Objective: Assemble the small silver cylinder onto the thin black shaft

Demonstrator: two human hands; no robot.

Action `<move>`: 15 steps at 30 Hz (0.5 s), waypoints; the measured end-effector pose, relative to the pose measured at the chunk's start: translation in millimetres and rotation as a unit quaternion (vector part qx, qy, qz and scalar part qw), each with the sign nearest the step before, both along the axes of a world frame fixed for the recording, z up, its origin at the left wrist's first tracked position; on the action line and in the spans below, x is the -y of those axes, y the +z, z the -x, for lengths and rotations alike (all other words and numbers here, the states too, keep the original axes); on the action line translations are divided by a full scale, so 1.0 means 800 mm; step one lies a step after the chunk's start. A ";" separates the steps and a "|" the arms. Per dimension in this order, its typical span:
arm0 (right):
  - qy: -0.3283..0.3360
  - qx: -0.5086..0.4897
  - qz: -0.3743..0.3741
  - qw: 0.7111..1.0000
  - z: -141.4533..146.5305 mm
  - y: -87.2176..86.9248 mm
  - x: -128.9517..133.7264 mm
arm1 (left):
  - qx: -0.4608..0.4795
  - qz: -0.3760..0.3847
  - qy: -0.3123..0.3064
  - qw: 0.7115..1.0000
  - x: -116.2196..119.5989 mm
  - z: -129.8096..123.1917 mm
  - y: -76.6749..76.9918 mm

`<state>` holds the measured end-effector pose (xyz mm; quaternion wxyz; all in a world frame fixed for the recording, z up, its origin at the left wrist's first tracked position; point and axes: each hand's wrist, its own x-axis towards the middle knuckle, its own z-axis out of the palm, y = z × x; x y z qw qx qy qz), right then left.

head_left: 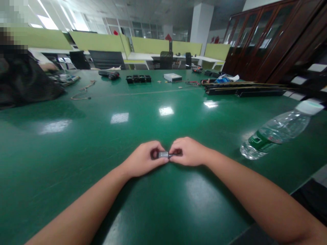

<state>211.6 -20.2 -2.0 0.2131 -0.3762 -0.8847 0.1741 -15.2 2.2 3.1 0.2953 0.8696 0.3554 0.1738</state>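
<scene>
A small grey, cylinder-like object [163, 154] lies between my two hands, low over the green table [143, 126]. My left hand [146, 158] is closed on its left part, thumb below and fingers above. From the other side, my right hand [189, 151] pinches a thin dark piece at the object's right end. The fingertips of both hands nearly meet there. Whether the dark piece is joined to the grey one is too small to tell.
A clear plastic bottle [278, 132] with a green label stands at the right. Along the far side are black square parts [138, 79], a white box [173, 77], a cable bundle [109, 75] and long black bars [230, 89]. A person in dark clothing [22, 75] is at the far left.
</scene>
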 end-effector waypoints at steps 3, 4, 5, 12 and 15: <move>-0.003 0.002 0.001 1.000 -0.001 0.001 0.000 | -0.002 0.001 0.002 1.000 0.001 -0.001 0.001; -0.004 0.002 0.001 1.000 -0.001 0.001 0.001 | -0.002 0.001 0.003 1.000 0.001 -0.001 0.002; -0.004 0.002 0.003 1.000 -0.002 0.001 0.001 | -0.002 0.001 0.004 1.000 0.001 -0.001 0.002; -0.011 0.006 0.014 1.000 -0.003 0.004 0.003 | 0.003 0.007 0.001 1.000 0.000 0.000 0.002; -0.010 0.015 0.013 1.000 -0.005 0.007 0.003 | 0.003 0.005 0.002 1.000 0.000 0.000 0.002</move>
